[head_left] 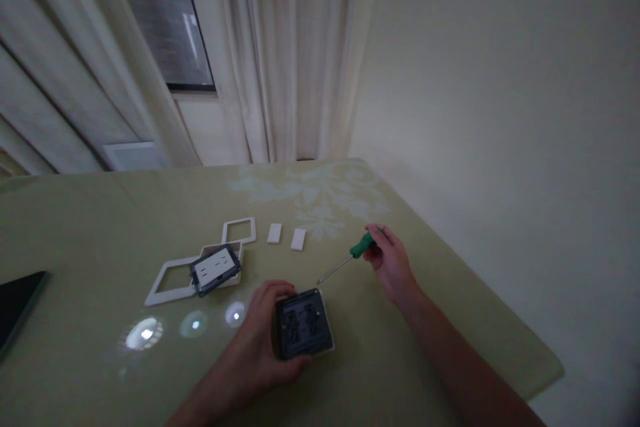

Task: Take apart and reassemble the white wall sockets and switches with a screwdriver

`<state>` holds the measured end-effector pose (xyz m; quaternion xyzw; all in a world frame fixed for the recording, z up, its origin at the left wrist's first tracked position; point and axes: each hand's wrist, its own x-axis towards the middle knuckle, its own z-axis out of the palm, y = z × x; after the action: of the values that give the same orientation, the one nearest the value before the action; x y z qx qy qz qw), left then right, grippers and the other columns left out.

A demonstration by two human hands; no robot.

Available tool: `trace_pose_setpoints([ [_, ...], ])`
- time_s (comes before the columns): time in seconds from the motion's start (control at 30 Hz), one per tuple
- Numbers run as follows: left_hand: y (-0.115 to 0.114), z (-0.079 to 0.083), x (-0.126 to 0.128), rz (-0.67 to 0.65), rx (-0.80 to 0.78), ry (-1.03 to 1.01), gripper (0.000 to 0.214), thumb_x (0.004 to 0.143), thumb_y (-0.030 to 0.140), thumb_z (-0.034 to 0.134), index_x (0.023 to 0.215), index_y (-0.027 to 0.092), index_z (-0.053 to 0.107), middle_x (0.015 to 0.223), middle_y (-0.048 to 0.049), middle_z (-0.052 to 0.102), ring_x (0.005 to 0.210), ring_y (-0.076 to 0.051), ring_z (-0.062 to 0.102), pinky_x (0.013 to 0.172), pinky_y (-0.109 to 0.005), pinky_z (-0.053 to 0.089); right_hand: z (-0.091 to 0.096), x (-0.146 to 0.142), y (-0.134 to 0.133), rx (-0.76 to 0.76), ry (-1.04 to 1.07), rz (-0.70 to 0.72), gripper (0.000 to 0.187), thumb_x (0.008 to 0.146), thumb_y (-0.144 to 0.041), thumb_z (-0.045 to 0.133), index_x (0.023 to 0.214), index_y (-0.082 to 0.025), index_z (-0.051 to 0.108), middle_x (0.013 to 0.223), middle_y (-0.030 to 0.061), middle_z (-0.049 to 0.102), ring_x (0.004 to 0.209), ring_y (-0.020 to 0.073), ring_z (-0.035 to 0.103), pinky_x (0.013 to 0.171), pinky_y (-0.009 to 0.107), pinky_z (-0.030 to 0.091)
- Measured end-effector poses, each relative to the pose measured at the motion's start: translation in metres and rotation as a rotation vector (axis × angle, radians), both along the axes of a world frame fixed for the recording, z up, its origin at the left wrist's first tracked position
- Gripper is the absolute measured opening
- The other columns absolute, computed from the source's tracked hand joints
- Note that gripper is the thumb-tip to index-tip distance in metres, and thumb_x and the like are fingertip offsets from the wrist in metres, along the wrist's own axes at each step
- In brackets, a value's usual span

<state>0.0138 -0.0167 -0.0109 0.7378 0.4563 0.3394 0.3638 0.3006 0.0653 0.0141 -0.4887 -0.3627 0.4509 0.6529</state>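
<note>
My left hand [265, 337] grips a switch module in a white box [305, 323] by its left side, thumb at the lower edge and fingers at the upper one. Its dark face is turned up, with small brass-coloured screws showing. In my right hand [389, 263] is a screwdriver [363, 245] with a green handle, held between thumb and fingers. The thin shaft slants down to the left, and its tip is close to the box's upper right corner; whether it touches cannot be made out.
Left of my hands, a socket module [216, 269] leans on a white box. A large white frame [167, 282], a smaller white frame [239, 221] and two white rocker covers [275, 233] lie around it. A dark flat object [20, 303] sits at the left edge. A wall [500, 147] borders the table's right side.
</note>
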Motion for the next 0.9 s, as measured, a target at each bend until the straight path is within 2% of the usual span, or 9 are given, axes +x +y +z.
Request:
trace_pose_setpoints([
  [0.13,0.000,-0.004,-0.005,0.059,-0.062,-0.066,0.073,0.068,0.022,0.085,0.136,0.027,0.057,0.132,-0.0110,0.068,0.125,-0.036,0.067,0.106,-0.051,0.058,-0.015,0.001,0.002,-0.094,0.055,0.022,0.051,0.066,-0.059,0.093,0.084,-0.019,0.068,0.062,-0.0032,0.065,0.050,0.0121,0.056,0.046,0.024,0.043],
  [0.27,0.003,-0.010,-0.012,0.115,-0.057,-0.074,0.078,0.071,0.025,0.087,0.143,0.028,0.056,0.137,-0.0112,0.070,0.130,-0.038,0.066,0.112,-0.056,0.054,-0.023,-0.002,0.002,-0.150,0.094,0.052,0.050,0.066,-0.059,0.093,0.084,-0.019,0.070,0.063,-0.0017,0.068,0.050,0.0129,0.057,0.045,0.025,0.042],
  [0.37,0.006,-0.010,-0.018,0.138,-0.055,-0.072,0.078,0.074,0.029,0.087,0.146,0.030,0.057,0.142,-0.0105,0.070,0.132,-0.038,0.066,0.113,-0.056,0.054,-0.027,-0.004,0.001,-0.169,0.111,0.067,0.047,0.068,-0.057,0.092,0.085,-0.019,0.070,0.064,-0.0008,0.070,0.051,0.0134,0.058,0.045,0.025,0.042],
  [0.6,0.002,-0.005,-0.027,0.036,-0.137,-0.085,0.079,0.084,0.035,0.085,0.155,0.035,0.049,0.156,-0.0113,0.061,0.142,-0.039,0.060,0.122,-0.059,0.046,-0.029,0.005,0.005,-0.179,0.114,0.035,0.048,0.066,-0.056,0.093,0.084,-0.019,0.068,0.062,-0.0035,0.067,0.050,0.0113,0.054,0.046,0.024,0.041],
  [0.77,0.000,-0.007,-0.026,0.013,-0.223,-0.269,0.079,0.085,0.037,0.087,0.154,0.036,0.050,0.159,-0.0115,0.058,0.143,-0.037,0.060,0.121,-0.052,0.048,-0.029,0.014,0.011,-0.171,0.065,0.016,0.054,0.063,-0.059,0.094,0.086,-0.018,0.067,0.064,-0.0044,0.066,0.053,0.0107,0.057,0.050,0.024,0.045],
  [0.9,0.001,-0.006,-0.021,0.026,-0.262,-0.406,0.082,0.082,0.037,0.091,0.154,0.032,0.052,0.156,-0.0135,0.062,0.139,-0.038,0.063,0.118,-0.050,0.053,-0.033,0.019,0.014,-0.198,-0.013,0.083,0.057,0.063,-0.062,0.093,0.085,-0.018,0.066,0.069,-0.0010,0.070,0.054,0.0131,0.062,0.055,0.027,0.052],
])
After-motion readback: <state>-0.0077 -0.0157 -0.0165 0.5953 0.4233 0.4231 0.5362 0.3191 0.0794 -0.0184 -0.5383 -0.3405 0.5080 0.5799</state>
